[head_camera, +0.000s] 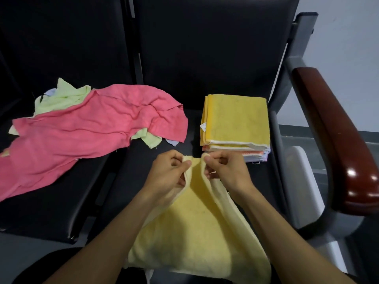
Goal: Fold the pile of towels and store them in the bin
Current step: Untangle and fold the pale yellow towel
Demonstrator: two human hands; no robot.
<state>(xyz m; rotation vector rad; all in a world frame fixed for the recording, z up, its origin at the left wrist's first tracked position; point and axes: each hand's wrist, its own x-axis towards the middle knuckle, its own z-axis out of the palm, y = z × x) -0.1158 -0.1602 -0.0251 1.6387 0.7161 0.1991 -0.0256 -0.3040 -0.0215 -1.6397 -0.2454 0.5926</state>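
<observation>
1. At the left of the frame the unfolded pile (86, 128) lay on the black seats (51, 212): a pink towel (82, 136) sprawled over pale green towels (61, 97), with a scrap of pale blue showing at its edges. All looked limp and light, likely to sag wherever it was not held.
2. In the lower middle, the left hand (170, 173) pinched one top corner of a pale yellow towel (194, 232), thumb and fingers curled round the hem.
3. Just beside it, the right hand (223, 171) pinched the other top corner in the same way, so the two corners were nearly together and the cloth hung down toward the bottom of the frame.
4. The yellow towel seemed soft, thin and unslippery; the corners and hems were probably the best places to take hold, since the middle would only bunch.
5. Right of centre, a folded stack (235, 121) sat on the seat, a deeper yellow towel on top, its near edges close to the right hand.
6. At the far right stood the wooden armrest (336, 140), hemming in that side; open seat remained between pile and stack.
7. No bin could be made out with certainty.
</observation>
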